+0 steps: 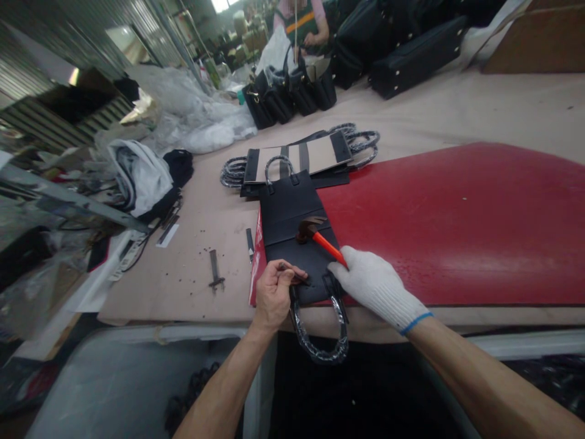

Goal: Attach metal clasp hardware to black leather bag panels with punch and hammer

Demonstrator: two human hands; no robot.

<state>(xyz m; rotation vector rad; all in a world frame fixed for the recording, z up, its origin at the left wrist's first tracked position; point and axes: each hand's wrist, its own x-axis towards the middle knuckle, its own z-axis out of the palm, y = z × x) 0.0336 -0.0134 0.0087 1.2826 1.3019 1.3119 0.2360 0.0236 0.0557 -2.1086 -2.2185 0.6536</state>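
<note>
A black leather bag panel lies flat, with plastic-wrapped handles at both ends; the near handle hangs past the table's front edge. My bare left hand is closed around a slim metal punch, resting over the panel's near end by the handle base. Most of the punch is hidden by my fingers. In a white knit glove, my right hand grips the orange handle of a claw hammer. The hammer's dark head hovers over or rests on the panel's middle; I cannot tell which.
A red mat lies under the panel and to its right. Behind are stacked bag panels and several black bags. A metal tool and small dark bits lie left. A person is across the table.
</note>
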